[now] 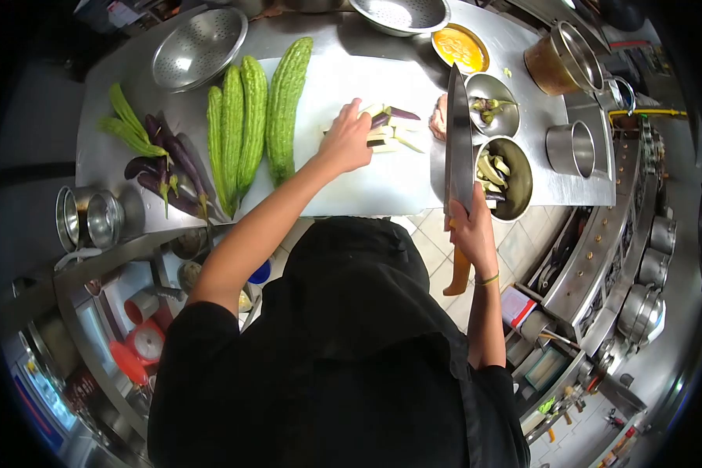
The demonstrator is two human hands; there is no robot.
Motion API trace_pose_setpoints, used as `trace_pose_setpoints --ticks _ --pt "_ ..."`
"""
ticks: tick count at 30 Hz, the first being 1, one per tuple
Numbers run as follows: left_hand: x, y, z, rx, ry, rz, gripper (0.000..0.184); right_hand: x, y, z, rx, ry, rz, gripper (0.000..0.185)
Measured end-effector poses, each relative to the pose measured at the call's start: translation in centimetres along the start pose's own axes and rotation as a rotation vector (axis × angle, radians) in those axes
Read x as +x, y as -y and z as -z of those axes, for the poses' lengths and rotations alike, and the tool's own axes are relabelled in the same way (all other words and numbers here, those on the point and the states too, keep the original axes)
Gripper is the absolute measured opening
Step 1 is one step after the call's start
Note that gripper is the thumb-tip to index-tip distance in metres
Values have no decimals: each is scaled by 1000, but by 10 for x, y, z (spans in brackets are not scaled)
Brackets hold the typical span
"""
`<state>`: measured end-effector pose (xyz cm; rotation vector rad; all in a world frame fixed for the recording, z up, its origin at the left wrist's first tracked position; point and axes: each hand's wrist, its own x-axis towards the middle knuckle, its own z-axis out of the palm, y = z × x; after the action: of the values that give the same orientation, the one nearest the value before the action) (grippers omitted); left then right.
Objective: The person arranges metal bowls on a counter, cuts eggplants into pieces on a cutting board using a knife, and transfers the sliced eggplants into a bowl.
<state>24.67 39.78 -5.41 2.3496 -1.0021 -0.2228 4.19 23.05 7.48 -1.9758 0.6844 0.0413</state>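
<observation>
My left hand [348, 139] is curled over cut eggplant pieces [402, 139] on the white cutting board [366, 187]; some fingertips are hidden behind the hand. The pieces are pale strips, some with purple skin. My right hand [474, 230] is wrapped around a large knife [459, 132], its broad blade pointing to the far side and its orange-brown handle reaching back towards me. Beside the blade, a metal bowl [522, 175] holds more cut eggplant [492, 171]. Farther back, another bowl [507, 109] contains eggplant stem ends [487, 109].
Long bitter melons [288, 101] lie left of the eggplant pieces, with whole eggplants [183, 168] farther left. Colanders [199, 48] stand along the back. A bowl of orange-yellow liquid [459, 48], a piece of raw meat [439, 118] and metal pots [571, 148] are to the right.
</observation>
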Motion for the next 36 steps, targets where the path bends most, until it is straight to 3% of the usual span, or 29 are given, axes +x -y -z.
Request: trace_pose_setpoints --ticks 3,5,6,9,11,15,19,22,23,25,27,29,30,32,33,35,36 --pt "10 -17 -19 120 -12 -89 43 -13 -18 2 35 -58 -80 20" --pt "10 -30 -23 251 84 -18 44 -19 -33 3 -27 -73 -147 19" --pt "9 -32 -24 294 24 -50 45 -21 -39 2 -22 -65 -173 20" --pt "13 -40 -24 362 67 16 47 -20 -78 -1 -110 -36 -20 24" --pt "17 -33 -29 375 -39 -26 46 -20 -96 0 -166 -38 26 26" --pt "29 -24 -15 312 -78 139 49 -17 -101 16 -292 51 -32 37" --pt "41 -25 -8 325 -124 332 47 -17 -124 31 -368 150 30 35" --pt "46 -21 -4 196 -253 542 46 -21 -135 46 -377 155 73 35" --pt "43 3 -14 114 -399 465 50 -22 -140 51 -383 162 92 36" --pt "50 -34 9 -117 -467 590 52 -22 -146 63 -380 184 104 36" --pt "65 -86 25 -578 -529 536 55 -21 -154 71 -385 214 110 35" --pt "76 -153 27 -802 -397 307 62 -21 -161 75 -395 239 172 35" --pt "85 -170 12 -959 -265 298 65 -20 -162 78 -401 253 185 35" --pt "92 -236 -18 -860 -76 268 59 -19 -162 83 -409 279 203 35" --pt "98 -236 -61 -868 -41 241 57 -19 -164 85 -414 291 217 35" --pt "99 -253 -93 -496 196 253 68 -18 -167 89 -423 283 188 35" --pt "91 -257 -99 -379 202 234 77 -19 -168 91 -428 295 197 35"
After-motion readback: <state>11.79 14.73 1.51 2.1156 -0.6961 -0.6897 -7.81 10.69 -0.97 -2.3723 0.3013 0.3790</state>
